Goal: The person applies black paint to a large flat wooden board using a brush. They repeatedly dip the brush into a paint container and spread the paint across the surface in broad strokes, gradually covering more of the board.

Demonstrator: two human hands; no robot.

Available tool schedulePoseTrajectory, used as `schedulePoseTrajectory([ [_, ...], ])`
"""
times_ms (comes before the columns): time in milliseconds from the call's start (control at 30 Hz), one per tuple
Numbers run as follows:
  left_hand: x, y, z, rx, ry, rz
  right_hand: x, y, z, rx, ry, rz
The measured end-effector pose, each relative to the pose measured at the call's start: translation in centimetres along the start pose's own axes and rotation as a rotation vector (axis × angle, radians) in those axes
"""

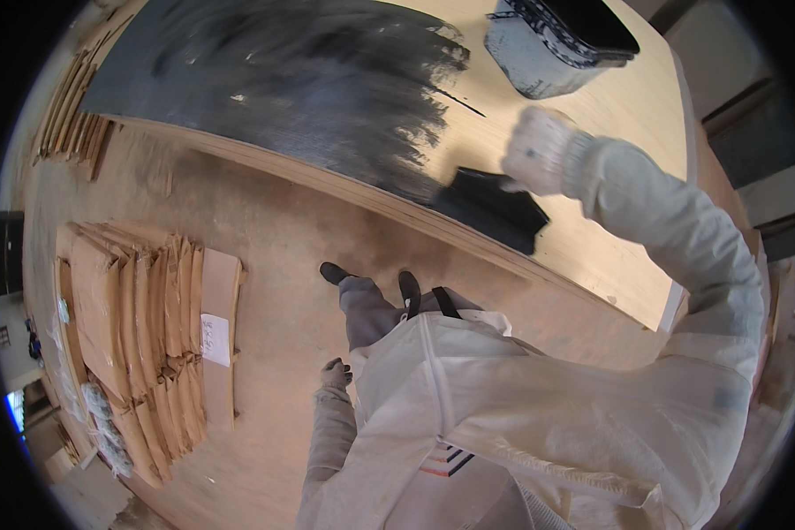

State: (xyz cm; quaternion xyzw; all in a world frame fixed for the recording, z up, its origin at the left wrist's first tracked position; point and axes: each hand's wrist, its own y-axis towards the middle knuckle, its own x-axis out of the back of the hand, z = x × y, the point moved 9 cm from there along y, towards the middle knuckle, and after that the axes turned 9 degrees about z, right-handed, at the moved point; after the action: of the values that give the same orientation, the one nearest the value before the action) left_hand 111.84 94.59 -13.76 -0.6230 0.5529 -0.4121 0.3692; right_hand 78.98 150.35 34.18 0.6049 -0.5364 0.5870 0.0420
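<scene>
My right hand, in a pale glove and slightly blurred, is closed on the upper edge of a wide, flat black spreader. The spreader lies against the top of a pale wooden board, at its near edge. A streaky black coating covers the board's left part and ends raggedly beside the spreader. Beyond my right hand stands a pale bucket with black smears around its rim and black inside. My left hand hangs low beside my body, away from the board, with curled fingers and nothing visible in them.
The board tops a layered stack whose near edge runs diagonally before me. Brown wrapped packages stand on the floor at left, with a white paper label beside them. Thin wooden strips lean at the far left.
</scene>
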Motion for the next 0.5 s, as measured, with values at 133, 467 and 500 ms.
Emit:
schedulePoseTrajectory([
  [133,0.2,0.2,-1.3,0.01,0.059,0.002,4.5,2.4,1.0,0.059,0.061,-0.116],
  [467,0.4,1.7,-2.1,-0.013,-0.023,0.023,-3.6,-6.6,0.5,0.001,0.093,0.069],
  [500,0.1,1.8,-2.1,-0.015,-0.02,0.034,-3.3,-7.0,0.6,0.006,0.11,0.04],
])
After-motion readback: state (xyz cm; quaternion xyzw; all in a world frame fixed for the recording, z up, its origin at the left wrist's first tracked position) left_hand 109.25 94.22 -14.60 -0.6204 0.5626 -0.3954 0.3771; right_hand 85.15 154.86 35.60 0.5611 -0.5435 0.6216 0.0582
